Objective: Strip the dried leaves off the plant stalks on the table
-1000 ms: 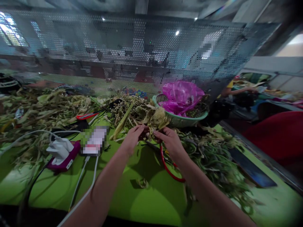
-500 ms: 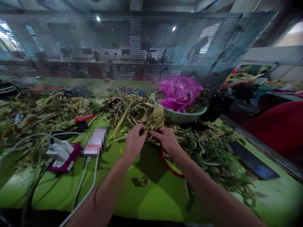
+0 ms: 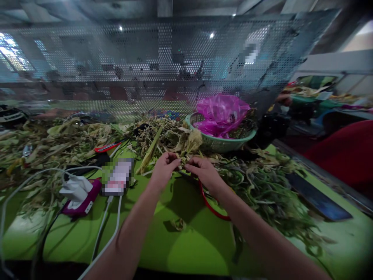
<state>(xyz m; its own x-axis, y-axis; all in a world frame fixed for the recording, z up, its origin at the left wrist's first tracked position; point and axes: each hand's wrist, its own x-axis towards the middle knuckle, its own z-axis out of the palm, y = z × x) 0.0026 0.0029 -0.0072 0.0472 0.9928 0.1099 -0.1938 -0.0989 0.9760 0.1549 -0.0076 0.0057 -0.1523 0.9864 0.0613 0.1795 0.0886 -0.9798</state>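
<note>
Over the green table, my left hand and my right hand face each other, fingertips a small gap apart. Both hands pinch a small bunch of pale dried plant strips; its details are too small to make out. Just beyond stands a fuzzy straw-coloured tuft. A long dry husk leans to the left of my left hand. Below my right wrist lies a red ring, partly hidden by my forearm.
A green basket holds a magenta plastic bag. At left are a phone, a purple power strip with white plugs and cables, and a red cutter. Dried leaves and a dark flat object lie right.
My left hand has shifted slightly left, and more of the pale strips shows between my hands. The view has moved a little. At the far right, a person's arm has drawn back.
</note>
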